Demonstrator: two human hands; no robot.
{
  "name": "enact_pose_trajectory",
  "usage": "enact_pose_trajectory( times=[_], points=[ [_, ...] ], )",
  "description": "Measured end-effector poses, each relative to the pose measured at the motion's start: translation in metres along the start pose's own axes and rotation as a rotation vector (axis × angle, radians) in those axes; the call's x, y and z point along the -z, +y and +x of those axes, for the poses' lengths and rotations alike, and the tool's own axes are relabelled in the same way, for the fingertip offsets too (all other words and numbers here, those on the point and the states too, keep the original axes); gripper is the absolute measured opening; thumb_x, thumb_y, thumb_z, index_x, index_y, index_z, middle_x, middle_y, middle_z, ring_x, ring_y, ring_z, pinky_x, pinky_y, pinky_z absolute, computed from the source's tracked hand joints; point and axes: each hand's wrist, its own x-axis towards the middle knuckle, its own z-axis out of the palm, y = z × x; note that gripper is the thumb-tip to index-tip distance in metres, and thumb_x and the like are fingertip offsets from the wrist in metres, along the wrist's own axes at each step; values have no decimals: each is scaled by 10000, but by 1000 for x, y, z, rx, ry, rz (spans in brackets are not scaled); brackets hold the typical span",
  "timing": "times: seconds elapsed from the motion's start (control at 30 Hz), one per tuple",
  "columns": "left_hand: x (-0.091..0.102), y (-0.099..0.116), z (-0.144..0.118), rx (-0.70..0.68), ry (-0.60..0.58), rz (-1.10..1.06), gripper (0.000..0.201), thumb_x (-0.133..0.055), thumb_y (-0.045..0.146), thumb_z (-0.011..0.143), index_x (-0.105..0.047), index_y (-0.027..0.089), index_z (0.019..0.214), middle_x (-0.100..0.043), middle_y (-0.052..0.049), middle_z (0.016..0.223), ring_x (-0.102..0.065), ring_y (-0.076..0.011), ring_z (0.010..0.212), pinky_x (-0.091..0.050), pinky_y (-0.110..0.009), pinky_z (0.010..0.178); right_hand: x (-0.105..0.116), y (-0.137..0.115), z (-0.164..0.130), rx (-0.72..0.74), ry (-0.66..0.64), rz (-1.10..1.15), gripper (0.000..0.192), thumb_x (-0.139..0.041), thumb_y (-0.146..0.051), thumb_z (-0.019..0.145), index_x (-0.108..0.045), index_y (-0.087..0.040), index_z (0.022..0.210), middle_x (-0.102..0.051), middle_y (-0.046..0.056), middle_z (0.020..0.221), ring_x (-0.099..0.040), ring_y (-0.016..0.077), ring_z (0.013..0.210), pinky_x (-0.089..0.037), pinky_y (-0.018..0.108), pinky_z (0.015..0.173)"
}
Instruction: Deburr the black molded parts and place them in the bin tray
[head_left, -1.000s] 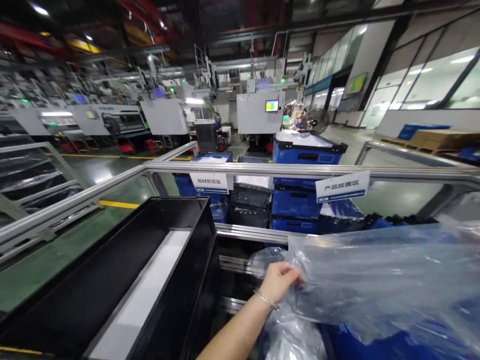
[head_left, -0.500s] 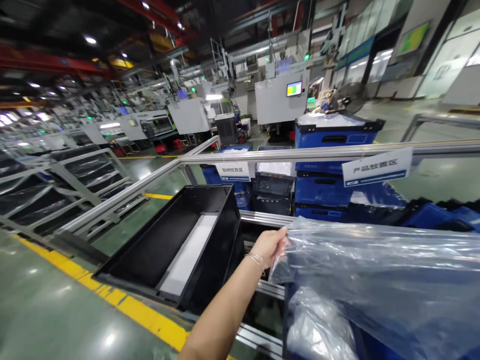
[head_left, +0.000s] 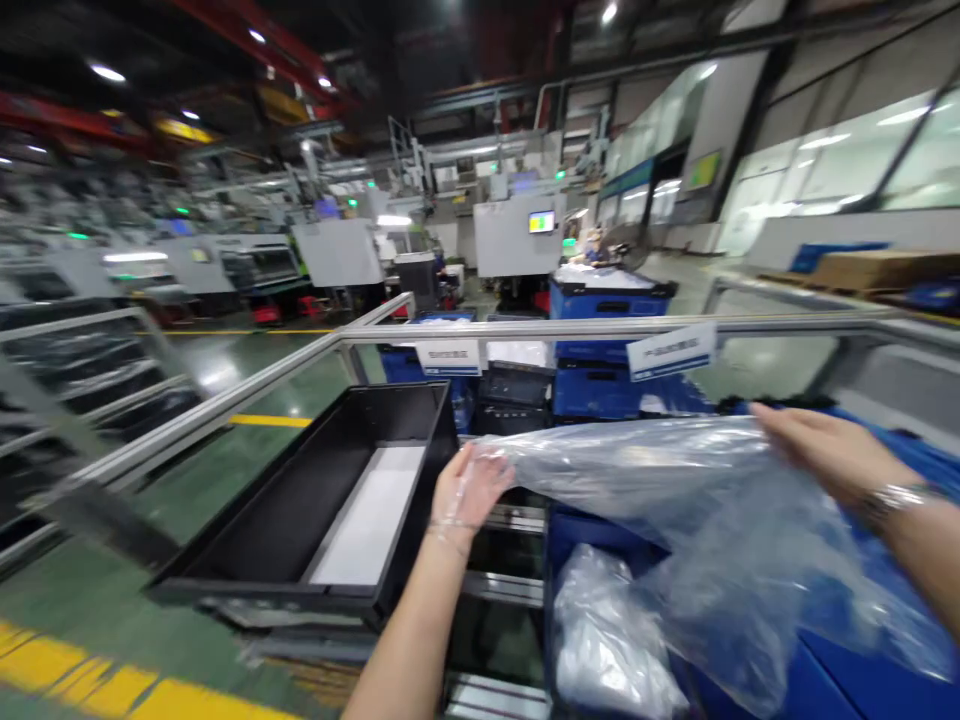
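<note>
A large clear plastic bag is stretched between my two hands and droops toward the right. My left hand grips its left end, with some fingers showing through the film. At the bag's upper right edge, my right hand pinches the film, its fingertips partly hidden. Below the bag, a bundle of folded clear plastic lies in a blue crate. Left of my left hand stands a long black bin with a white sheet on its bottom.
An aluminium rail with two white signs runs across in front. Behind it are stacked blue crates and dark crates. A rack stands at left. Machines line the back, and a person is visible there.
My right hand has come into view holding the bag's right part. My left hand has shifted left and slightly down with its end. The view has turned to the right.
</note>
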Motion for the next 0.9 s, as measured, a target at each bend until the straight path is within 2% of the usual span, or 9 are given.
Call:
enact_pose_trajectory(
  times=[0.1,0.2,0.27,0.37,0.47,0.57,0.7,0.8,0.9],
  points=[
    [1,19,-19,-105,10,-106,513,-307,330,994,-729,141,769,-777,-107,880,-732,-232,854,-538,-458,910,-9,-11,-17,-55,-97,79,341,-619,-349,961,-543,-158,689,-495,-80,597,-466,64,518,-415,210,525],
    [0,30,-36,-225,6,-162,600,-379,589,904,-729,110,998,-740,-164,1133,-677,-297,1089,-331,-569,1159,-16,-15,-32,-106,-162,180,283,-598,-340,978,-567,-154,767,-539,-68,660,-507,63,539,-459,208,530],
    [3,30,-45,-256,-53,-121,757,-487,748,765,-704,107,1104,-703,-186,1222,-605,-343,1217,-188,-615,1216,-18,-17,-41,-124,-179,241,255,-584,-354,986,-589,-151,833,-564,-55,703,-528,65,560,-479,211,536],
    [16,23,-54,-240,-149,11,729,-723,630,614,-698,130,1144,-680,-171,1279,-574,-354,1257,-126,-636,1223,-21,-18,-51,-129,-187,299,239,-584,-369,986,-606,-148,898,-588,-42,751,-546,69,585,-492,213,541],
    [35,16,-61,-200,-93,88,400,-741,272,623,-742,155,1005,-771,-108,1049,-703,-278,1024,-229,-585,1219,-24,-12,-62,-128,-198,318,233,-591,-364,983,-611,-147,903,-599,-37,763,-552,69,592,-492,210,541],
    [53,15,-71,-133,8,91,255,-625,86,680,-743,168,891,-774,-71,818,-738,-224,772,-529,-492,1004,-27,0,-75,-132,-215,329,227,-603,-354,976,-613,-145,889,-600,-39,758,-558,69,596,-503,214,552],
    [68,22,-80,-98,73,109,262,-556,60,754,-724,175,919,-764,-65,793,-732,-206,684,-611,-328,674,-34,16,-93,-136,-256,341,216,-617,-347,968,-620,-145,895,-616,-34,774,-572,73,610,-520,224,574],
    [76,27,-90,-131,117,126,211,-572,130,772,-718,184,915,-755,-54,763,-726,-197,678,-613,-313,650,-41,22,-101,-128,-283,327,214,-621,-351,966,-626,-142,918,-637,-22,809,-597,82,641,-533,236,593],
    [94,25,-114,-137,151,174,109,-688,182,664,-720,209,765,-749,-25,737,-725,-199,700,-629,-341,681,-43,26,-108,-96,-278,281,244,-617,-375,966,-619,-144,889,-618,-30,776,-584,82,628,-521,236,588]
  ],
)
